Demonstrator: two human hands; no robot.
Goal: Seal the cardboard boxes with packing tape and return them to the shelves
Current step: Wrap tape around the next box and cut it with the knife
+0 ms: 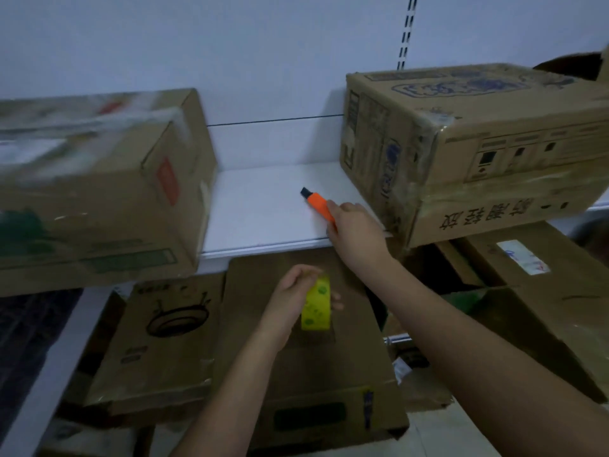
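My right hand (354,230) reaches onto the white shelf (263,206) and grips an orange utility knife (318,206), whose black tip points up and left. My left hand (295,291) holds a yellow roll of packing tape (315,305) above a flat-topped cardboard box (296,374) below the shelf edge. On the shelf, a taped cardboard box (99,192) stands at the left and another box with printed characters (478,150) at the right, overhanging the shelf front.
Lower down lie several more cardboard boxes: one with a drawn pot (164,331) at the left and an open one (527,291) at the right. A slotted upright (406,31) runs up the white back wall. Pale floor (445,433) shows at the bottom.
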